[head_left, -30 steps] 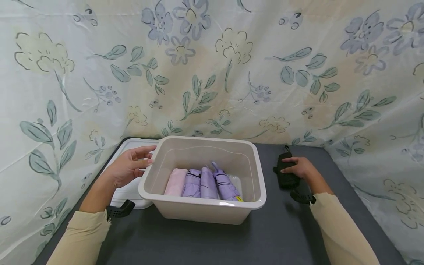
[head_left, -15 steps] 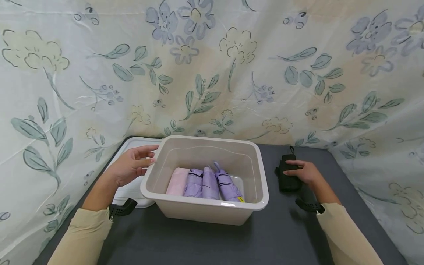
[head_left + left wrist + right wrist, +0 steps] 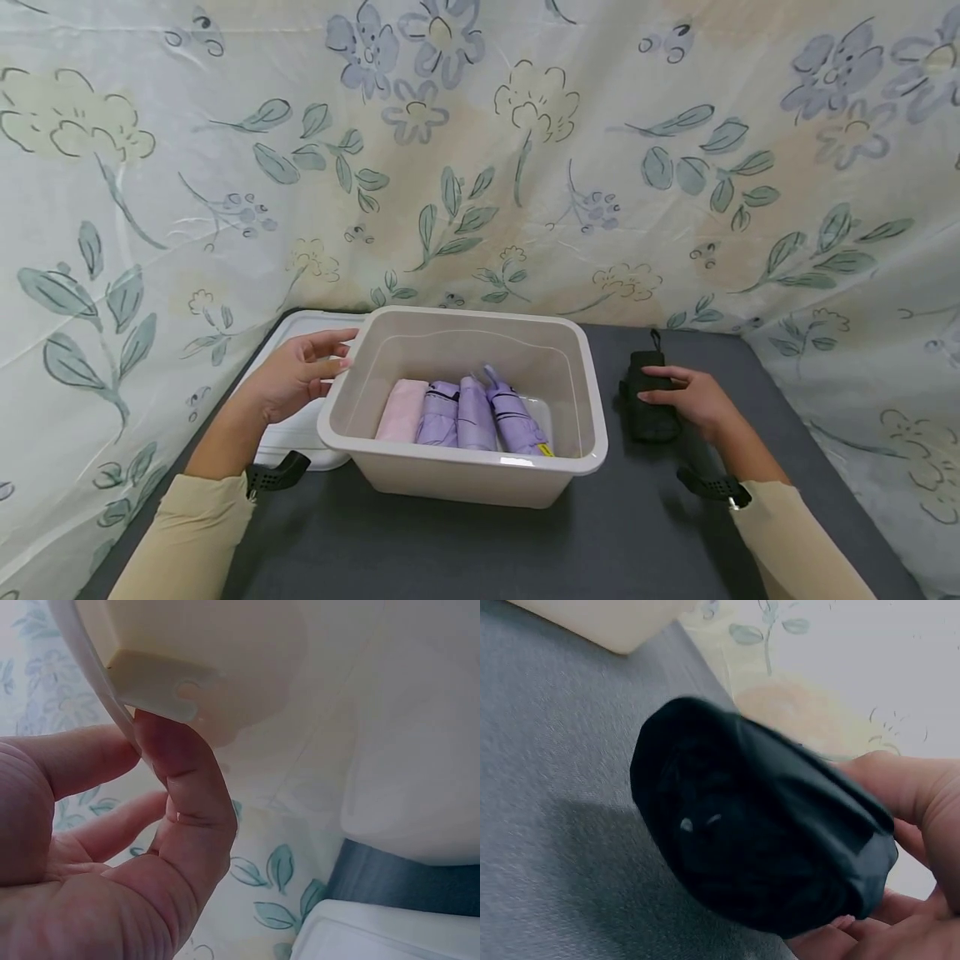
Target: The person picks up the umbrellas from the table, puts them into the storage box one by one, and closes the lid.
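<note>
A beige plastic bin (image 3: 457,482) stands in the middle of the head view. Its left rim is pinched between the thumb and fingers of my left hand (image 3: 292,379), as the left wrist view shows with the curled finger (image 3: 196,802) under the lip. Inside, a rolled pink bundle (image 3: 401,412) lies beside three folded lilac umbrellas (image 3: 475,417), the rightmost with a yellow tag. On the right, my right hand (image 3: 705,404) holds a black folded umbrella (image 3: 648,421) by its sides. In the right wrist view, the end of this umbrella (image 3: 757,832) faces the camera, with a shadow on the table below.
A white lid (image 3: 296,437) lies left of the bin, partly behind my left hand. Everything rests on a dark grey table (image 3: 390,550). A floral curtain (image 3: 465,167) closes off the back and both sides.
My right hand and the black umbrella have come slightly nearer to me. My left hand keeps its place on the bin's rim. The head view has shifted a little.
</note>
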`<state>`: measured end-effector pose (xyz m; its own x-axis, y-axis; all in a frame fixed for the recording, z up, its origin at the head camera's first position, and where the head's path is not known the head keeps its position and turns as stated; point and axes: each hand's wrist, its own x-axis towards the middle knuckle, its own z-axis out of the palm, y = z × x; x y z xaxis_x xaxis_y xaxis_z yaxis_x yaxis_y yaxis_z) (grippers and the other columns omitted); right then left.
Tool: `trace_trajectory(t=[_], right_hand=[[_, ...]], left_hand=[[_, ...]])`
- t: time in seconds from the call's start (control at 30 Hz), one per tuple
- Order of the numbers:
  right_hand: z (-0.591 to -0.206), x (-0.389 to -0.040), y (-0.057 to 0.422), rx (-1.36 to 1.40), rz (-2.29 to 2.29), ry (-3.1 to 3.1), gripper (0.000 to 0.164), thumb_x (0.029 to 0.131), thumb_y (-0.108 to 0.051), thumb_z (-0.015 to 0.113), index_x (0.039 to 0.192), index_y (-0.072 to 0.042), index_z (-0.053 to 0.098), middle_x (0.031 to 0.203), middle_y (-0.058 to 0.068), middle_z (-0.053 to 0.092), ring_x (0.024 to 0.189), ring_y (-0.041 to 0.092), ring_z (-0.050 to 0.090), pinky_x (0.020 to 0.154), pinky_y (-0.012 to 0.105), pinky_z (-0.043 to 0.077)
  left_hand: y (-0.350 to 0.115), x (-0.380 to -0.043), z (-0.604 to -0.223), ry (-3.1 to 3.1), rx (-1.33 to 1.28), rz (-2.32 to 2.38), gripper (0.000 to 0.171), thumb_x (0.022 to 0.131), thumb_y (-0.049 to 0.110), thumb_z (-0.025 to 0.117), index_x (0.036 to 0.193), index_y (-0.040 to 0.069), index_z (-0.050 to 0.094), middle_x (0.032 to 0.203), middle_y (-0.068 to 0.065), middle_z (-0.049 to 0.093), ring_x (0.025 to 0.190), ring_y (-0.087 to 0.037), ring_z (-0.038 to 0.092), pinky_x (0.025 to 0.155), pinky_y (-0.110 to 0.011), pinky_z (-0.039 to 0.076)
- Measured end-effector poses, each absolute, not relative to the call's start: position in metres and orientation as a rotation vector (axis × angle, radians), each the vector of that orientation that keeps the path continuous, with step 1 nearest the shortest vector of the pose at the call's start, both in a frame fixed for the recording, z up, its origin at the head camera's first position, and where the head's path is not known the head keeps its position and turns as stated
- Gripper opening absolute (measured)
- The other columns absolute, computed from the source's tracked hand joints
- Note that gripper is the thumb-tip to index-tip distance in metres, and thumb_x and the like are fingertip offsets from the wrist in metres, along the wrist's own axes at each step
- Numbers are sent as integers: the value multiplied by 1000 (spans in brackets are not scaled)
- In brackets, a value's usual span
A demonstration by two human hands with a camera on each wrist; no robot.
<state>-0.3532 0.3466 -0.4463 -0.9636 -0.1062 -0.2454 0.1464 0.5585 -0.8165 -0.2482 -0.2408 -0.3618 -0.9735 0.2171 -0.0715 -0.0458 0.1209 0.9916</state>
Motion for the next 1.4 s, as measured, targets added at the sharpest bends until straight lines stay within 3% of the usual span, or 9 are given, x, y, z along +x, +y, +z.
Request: trace_trajectory(t=[0.07,0.17,0.3,0.4,0.53,0.67,0.87,1.03,1.4], right_hand=[[-444,-348,344,33,-1366,2521,81,82,-40,86,150,-13,53,169,29,11,152,48,21,112,52,43],[-439,-341,341,29,-1407,2504,78,82,-38,86,150,-14,54,168,31,12,104,40,54,81,35,53],[-432,-331,336,-3,-1508,2440,77,84,-30,85,151,-11,51,169,29,7,111,43,54,67,22,45],[-427,-324,334,-29,-1547,2401,77,86,-27,84,153,-10,49,170,27,1,153,48,14,80,18,44],[-420,-312,333,-68,-1576,2388,76,87,-25,83,153,-9,47,170,28,-2,155,50,7,80,19,44],[-411,-301,331,-93,-1594,2387,75,89,-25,82,154,-10,47,169,29,-2,147,36,36,71,24,45],[-396,-286,328,-127,-1620,2370,74,90,-23,81,154,-11,47,169,28,4,120,18,61,79,25,56],[-385,-278,324,-169,-1690,2324,71,91,-18,79,154,-11,47,167,27,13,99,9,69,81,32,61],[-358,-269,314,-219,-1721,2297,67,94,-18,76,154,-15,46,152,16,37,102,13,73,84,37,62]], left_hand=[[-241,-248,-362,2198,171,1949,63,100,9,65,156,-1,37,109,0,62,95,-11,69,81,-30,62],[-242,-249,-362,2191,175,1952,64,100,9,65,156,-1,36,109,0,62,95,-11,69,81,-31,62],[-242,-249,-362,2184,180,1958,64,100,9,65,156,-1,36,109,0,63,96,-12,69,81,-31,62],[-242,-250,-361,2184,177,1959,64,100,8,65,156,-1,36,109,0,63,96,-12,69,80,-31,62],[-242,-250,-361,2181,173,1961,64,100,8,65,156,-1,36,108,1,64,95,-11,70,80,-31,62],[-243,-250,-361,2179,174,1962,64,100,8,65,157,-1,35,108,0,64,94,-11,70,80,-31,62],[-242,-249,-360,2185,165,1951,65,100,10,65,157,0,35,109,0,63,94,-10,71,80,-31,62],[-242,-249,-359,2199,140,1937,65,100,11,65,157,1,35,108,1,63,94,-9,71,79,-31,62],[-241,-247,-358,2189,135,1938,64,100,13,66,157,1,37,109,0,63,94,-12,71,80,-32,62]])
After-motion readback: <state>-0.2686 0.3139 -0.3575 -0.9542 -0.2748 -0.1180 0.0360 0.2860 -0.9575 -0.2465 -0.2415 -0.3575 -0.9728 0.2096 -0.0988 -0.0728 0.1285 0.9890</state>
